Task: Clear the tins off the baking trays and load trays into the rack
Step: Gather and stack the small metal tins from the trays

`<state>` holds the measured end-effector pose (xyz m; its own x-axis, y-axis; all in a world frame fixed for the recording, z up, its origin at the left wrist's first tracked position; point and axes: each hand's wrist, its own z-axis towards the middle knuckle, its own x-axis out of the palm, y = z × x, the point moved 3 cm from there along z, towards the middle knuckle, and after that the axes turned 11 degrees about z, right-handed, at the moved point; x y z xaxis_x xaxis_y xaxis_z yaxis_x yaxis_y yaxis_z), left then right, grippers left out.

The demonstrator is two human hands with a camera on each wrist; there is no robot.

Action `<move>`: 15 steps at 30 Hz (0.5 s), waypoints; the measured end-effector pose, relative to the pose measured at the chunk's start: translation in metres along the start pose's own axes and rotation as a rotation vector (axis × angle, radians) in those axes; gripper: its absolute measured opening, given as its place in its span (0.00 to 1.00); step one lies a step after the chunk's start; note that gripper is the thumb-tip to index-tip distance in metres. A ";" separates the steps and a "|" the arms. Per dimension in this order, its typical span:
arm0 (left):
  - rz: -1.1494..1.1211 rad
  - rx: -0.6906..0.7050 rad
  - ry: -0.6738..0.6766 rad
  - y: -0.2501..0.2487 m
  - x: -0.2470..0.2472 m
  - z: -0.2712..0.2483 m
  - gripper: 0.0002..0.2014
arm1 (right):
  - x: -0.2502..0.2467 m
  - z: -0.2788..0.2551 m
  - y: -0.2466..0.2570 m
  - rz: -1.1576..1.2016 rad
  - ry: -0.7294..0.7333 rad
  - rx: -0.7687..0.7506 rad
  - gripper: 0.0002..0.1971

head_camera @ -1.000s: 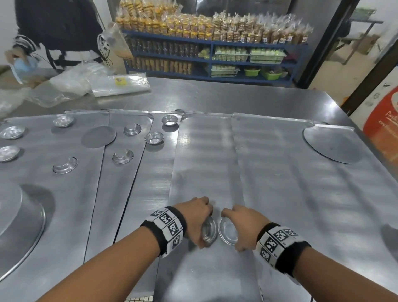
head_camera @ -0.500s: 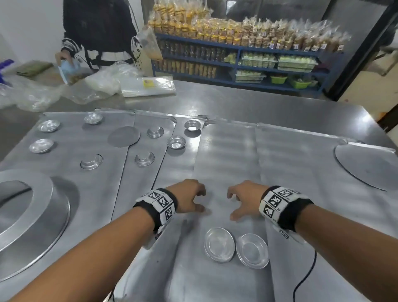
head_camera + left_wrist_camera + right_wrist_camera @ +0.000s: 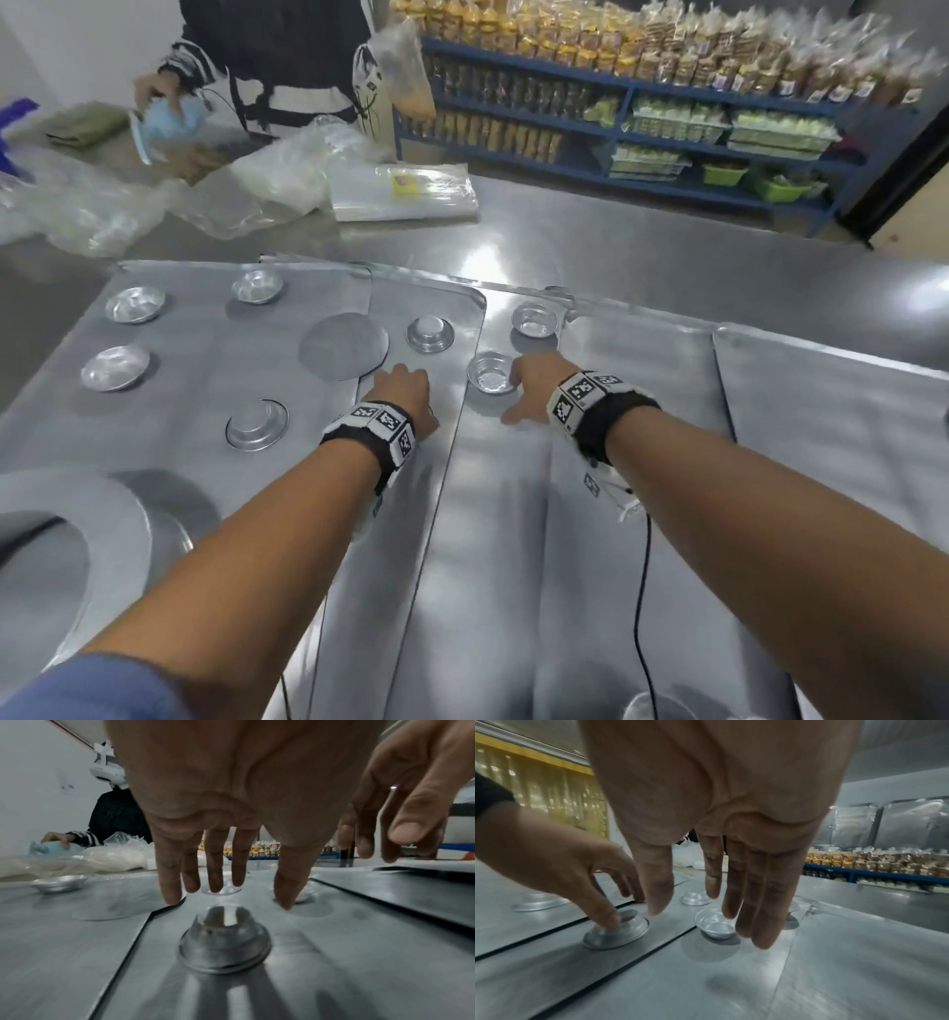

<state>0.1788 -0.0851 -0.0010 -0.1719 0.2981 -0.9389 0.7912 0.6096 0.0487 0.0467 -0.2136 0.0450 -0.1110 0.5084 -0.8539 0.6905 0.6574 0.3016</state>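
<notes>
Several small round aluminium tins sit on overlapping metal baking trays. My left hand arches with spread, straight fingers over an upside-down tin; the thumb appears to touch that tin in the right wrist view. In the head view the hand hides this tin. My right hand hovers with straight fingers just above an upright tin, the same tin lying under the fingertips and not gripped. Another upside-down tin and an upright tin lie just beyond.
More tins dot the left tray beside a flat disc. A large round pan lies at the near left. Plastic bags and another person are at the table's far side, with blue shelves behind.
Both hands let go of two tins near the table's front. They have since reached forward and left to the tins farther up the trays.
</notes>
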 end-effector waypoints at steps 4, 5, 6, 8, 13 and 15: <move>0.051 -0.028 0.080 0.011 0.015 0.023 0.33 | 0.010 0.050 0.006 -0.026 -0.027 0.033 0.29; 0.070 -0.024 0.097 0.011 0.019 0.027 0.35 | 0.012 0.059 0.008 -0.053 -0.031 0.036 0.28; 0.074 -0.017 0.107 0.012 0.021 0.030 0.35 | 0.014 0.066 0.009 -0.081 -0.026 0.036 0.28; 0.060 -0.001 0.108 0.011 0.022 0.035 0.28 | 0.019 0.079 0.011 -0.110 -0.003 0.033 0.32; 0.021 -0.009 0.107 0.007 0.023 0.034 0.25 | 0.026 0.099 0.015 -0.101 0.008 0.022 0.36; 0.012 -0.019 0.110 0.004 0.025 0.031 0.36 | 0.027 0.101 0.016 -0.102 0.002 0.031 0.40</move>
<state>0.1963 -0.0979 -0.0350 -0.2264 0.3833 -0.8954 0.7827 0.6188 0.0670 0.1274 -0.2452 -0.0163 -0.1834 0.4411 -0.8785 0.6976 0.6880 0.1998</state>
